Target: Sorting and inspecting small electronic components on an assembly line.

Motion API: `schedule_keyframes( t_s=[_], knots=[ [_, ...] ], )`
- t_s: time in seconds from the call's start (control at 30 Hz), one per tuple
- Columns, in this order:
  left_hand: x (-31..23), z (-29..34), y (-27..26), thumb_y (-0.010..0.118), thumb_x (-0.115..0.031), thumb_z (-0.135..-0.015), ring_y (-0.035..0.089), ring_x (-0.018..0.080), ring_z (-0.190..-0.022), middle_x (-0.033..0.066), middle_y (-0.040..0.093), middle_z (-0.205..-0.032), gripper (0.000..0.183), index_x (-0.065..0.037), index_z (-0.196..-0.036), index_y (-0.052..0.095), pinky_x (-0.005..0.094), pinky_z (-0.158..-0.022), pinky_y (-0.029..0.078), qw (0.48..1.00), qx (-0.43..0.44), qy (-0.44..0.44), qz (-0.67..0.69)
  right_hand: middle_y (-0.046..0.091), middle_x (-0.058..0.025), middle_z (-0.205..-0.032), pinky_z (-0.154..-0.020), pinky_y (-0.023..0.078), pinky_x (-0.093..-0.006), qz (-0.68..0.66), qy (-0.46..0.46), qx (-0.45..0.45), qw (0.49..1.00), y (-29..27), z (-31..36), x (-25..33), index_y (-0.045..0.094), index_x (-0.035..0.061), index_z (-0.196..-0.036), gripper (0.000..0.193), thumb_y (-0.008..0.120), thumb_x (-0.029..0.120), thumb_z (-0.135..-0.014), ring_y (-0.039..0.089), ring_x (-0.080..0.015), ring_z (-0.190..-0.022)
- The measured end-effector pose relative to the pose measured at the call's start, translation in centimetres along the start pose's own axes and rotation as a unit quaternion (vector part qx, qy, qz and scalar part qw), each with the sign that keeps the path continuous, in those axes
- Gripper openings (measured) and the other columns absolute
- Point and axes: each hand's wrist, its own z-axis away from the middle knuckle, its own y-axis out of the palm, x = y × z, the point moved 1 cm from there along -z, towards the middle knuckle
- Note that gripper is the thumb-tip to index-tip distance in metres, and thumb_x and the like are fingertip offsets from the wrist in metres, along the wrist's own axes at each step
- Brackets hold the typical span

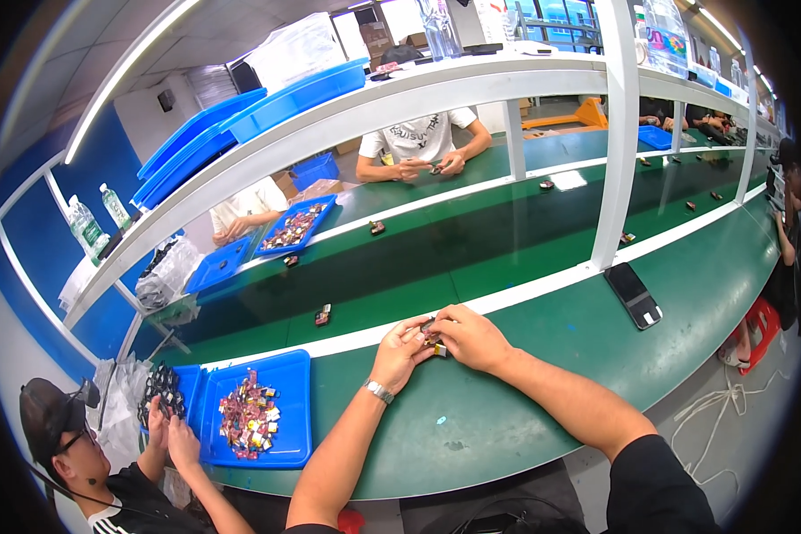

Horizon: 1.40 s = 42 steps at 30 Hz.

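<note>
Over the green worktop, my left hand and my right hand meet near the conveyor's white edge. Between their fingertips is a small electronic part with dark, reddish and yellow-white areas. Its exact kind is too small and too covered to make out. My left fingers pinch it from the left, while the right thumb and fingers close on it from above. To the left of my left forearm lies a blue tray with a heap of similar small pink, white and yellow parts.
A black phone lies right of my hands, by a white post. Single small parts sit on the dark green conveyor. A co-worker works at my left beside black parts; others sit across the belt.
</note>
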Motion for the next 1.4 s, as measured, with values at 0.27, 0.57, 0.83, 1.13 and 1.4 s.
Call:
schedule_keyframes(
  t_s=[0.27, 0.57, 0.83, 1.13, 1.4],
  knots=[
    [0.1, 0.0, 0.0, 0.051, -0.004, -0.097, 0.063, 0.0165, -0.107, 0.0082, 0.062, -0.12, 0.033, -0.003, -0.129, 0.049, 0.0304, -0.088, 0.055, 1.0, 0.011, -0.003, -0.019, 0.059, -0.0073, -0.102, -0.078, 0.053, -0.036, 0.031, -0.004, 0.016, 0.999, -0.6, -0.3, 0.2, 0.067, 0.0078, -0.098, 0.018, 0.071, 0.008, -0.08, 0.06, -0.0254, -0.094],
    [-0.1, 0.1, 0.1, 0.055, -0.006, -0.096, 0.063, 0.0194, -0.107, 0.0091, 0.062, -0.12, 0.034, -0.002, -0.13, 0.047, 0.0344, -0.091, 0.055, 0.999, 0.029, -0.006, -0.011, 0.061, -0.0082, -0.1, -0.075, 0.054, -0.035, 0.013, -0.012, 0.01, 1.0, -0.7, -0.4, 0.1, 0.068, 0.0068, -0.098, 0.018, 0.07, 0.007, -0.08, 0.062, -0.0253, -0.092],
    [0.0, 0.1, 0.1, 0.052, -0.004, -0.097, 0.062, 0.0194, -0.108, 0.0102, 0.061, -0.119, 0.033, -0.001, -0.129, 0.047, 0.0363, -0.094, 0.054, 1.0, 0.022, -0.001, 0.0, 0.061, -0.0043, -0.097, -0.074, 0.054, -0.0344, 0.039, -0.011, -0.007, 0.999, -0.6, -0.4, 1.6, 0.066, 0.0069, -0.092, 0.017, 0.071, 0.008, -0.076, 0.061, -0.0238, -0.093],
    [0.0, 0.1, 0.2, 0.055, -0.007, -0.096, 0.062, 0.0193, -0.107, 0.0101, 0.062, -0.118, 0.035, 0.0, -0.129, 0.047, 0.0373, -0.096, 0.053, 1.0, 0.031, 0.002, -0.003, 0.057, -0.0056, -0.092, -0.07, 0.052, -0.0354, 0.081, -0.059, -0.044, 0.994, 0.4, -0.4, 1.3, 0.061, 0.0063, -0.085, 0.009, 0.066, 0.007, -0.077, 0.057, -0.0238, -0.087],
    [0.1, 0.0, 0.3, 0.054, -0.005, -0.096, 0.063, 0.0227, -0.108, 0.0119, 0.062, -0.118, 0.035, 0.001, -0.13, 0.047, 0.04, -0.098, 0.052, 0.999, 0.032, 0.003, -0.011, 0.058, -0.0054, -0.093, -0.072, 0.053, -0.0346, 0.07, -0.041, -0.016, 0.997, 0.2, -0.3, 0.8, 0.065, 0.0061, -0.089, 0.013, 0.068, 0.004, -0.076, 0.059, -0.0235, -0.089]
  ],
)
